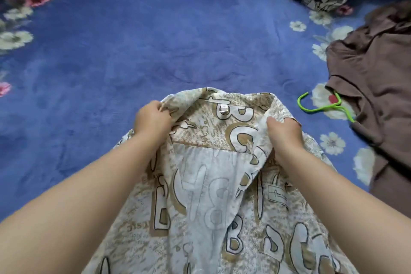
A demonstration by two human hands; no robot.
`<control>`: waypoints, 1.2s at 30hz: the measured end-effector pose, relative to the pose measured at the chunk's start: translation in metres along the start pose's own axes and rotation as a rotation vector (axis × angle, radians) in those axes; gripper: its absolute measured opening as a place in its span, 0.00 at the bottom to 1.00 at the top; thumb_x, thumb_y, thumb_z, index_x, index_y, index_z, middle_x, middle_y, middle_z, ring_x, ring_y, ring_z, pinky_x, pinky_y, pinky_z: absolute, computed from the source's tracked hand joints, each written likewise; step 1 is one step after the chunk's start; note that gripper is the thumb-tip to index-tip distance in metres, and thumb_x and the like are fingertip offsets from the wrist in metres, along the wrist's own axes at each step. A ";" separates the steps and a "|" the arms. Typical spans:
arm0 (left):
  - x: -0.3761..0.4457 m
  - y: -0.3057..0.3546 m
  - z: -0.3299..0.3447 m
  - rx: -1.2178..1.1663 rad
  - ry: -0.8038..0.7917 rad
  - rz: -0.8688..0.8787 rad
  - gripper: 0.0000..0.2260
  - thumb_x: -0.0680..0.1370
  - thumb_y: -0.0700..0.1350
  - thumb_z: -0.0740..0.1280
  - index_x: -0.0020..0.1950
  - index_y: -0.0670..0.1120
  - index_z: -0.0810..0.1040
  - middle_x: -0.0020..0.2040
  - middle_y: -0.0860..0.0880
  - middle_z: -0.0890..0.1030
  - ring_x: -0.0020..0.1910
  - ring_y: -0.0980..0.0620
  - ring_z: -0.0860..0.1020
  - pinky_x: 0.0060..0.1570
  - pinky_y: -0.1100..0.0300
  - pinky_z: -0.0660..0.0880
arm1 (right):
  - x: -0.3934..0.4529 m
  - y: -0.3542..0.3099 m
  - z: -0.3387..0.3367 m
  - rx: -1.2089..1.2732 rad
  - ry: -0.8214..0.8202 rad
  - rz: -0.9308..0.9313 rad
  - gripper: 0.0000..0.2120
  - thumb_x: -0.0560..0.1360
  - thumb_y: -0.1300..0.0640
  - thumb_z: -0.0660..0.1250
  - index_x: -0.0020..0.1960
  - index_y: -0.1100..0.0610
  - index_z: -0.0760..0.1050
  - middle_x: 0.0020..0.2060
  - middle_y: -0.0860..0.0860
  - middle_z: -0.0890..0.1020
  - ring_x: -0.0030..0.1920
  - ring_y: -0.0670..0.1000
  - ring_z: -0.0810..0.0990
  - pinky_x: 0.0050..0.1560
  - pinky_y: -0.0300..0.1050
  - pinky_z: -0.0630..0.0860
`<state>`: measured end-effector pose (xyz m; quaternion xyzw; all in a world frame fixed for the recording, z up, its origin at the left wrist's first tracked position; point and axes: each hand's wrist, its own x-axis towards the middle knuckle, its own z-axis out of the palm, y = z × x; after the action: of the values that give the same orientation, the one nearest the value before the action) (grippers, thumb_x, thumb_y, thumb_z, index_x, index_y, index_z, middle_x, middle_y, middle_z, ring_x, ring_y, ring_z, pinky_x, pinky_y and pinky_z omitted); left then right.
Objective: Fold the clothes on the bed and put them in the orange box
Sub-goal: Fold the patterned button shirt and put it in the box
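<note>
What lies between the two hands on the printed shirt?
In the head view, the shirt's open collar and inner neck label lie between the left hand and the right hand; both hands pinch the collar edges.

One head-worn view looks forward and down, close over the near edge of the bed [178,29].

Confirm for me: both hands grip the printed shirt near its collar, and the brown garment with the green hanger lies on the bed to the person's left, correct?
Not quite. The head view shows the brown garment and green hanger on the bed to the person's right. The rest holds: left hand and right hand grip the printed shirt near its collar.
</note>
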<state>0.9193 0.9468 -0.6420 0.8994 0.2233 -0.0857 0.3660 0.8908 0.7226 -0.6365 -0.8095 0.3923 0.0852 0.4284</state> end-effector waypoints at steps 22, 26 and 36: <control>0.020 0.010 -0.016 0.580 -0.193 0.051 0.15 0.72 0.51 0.68 0.35 0.43 0.67 0.34 0.47 0.72 0.35 0.48 0.70 0.29 0.60 0.60 | 0.025 -0.008 -0.023 -0.648 0.115 -0.392 0.28 0.70 0.45 0.70 0.60 0.62 0.67 0.59 0.60 0.72 0.62 0.60 0.70 0.54 0.51 0.67; 0.032 0.016 -0.017 0.566 -0.304 -0.031 0.26 0.74 0.65 0.59 0.35 0.41 0.66 0.37 0.47 0.72 0.37 0.47 0.73 0.32 0.59 0.64 | 0.047 -0.013 -0.015 -0.710 -0.045 -0.274 0.12 0.75 0.54 0.63 0.37 0.60 0.67 0.50 0.60 0.77 0.55 0.60 0.76 0.40 0.44 0.65; 0.027 0.053 -0.016 0.637 -0.090 0.041 0.10 0.74 0.40 0.60 0.33 0.43 0.67 0.36 0.46 0.70 0.40 0.44 0.71 0.35 0.60 0.64 | 0.044 -0.041 -0.014 -0.143 -0.093 -0.029 0.11 0.73 0.60 0.58 0.32 0.58 0.63 0.34 0.57 0.71 0.39 0.58 0.72 0.33 0.41 0.65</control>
<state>0.9679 0.9332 -0.6062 0.9683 0.1507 -0.1839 0.0771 0.9468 0.7007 -0.6229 -0.8387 0.3529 0.1443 0.3887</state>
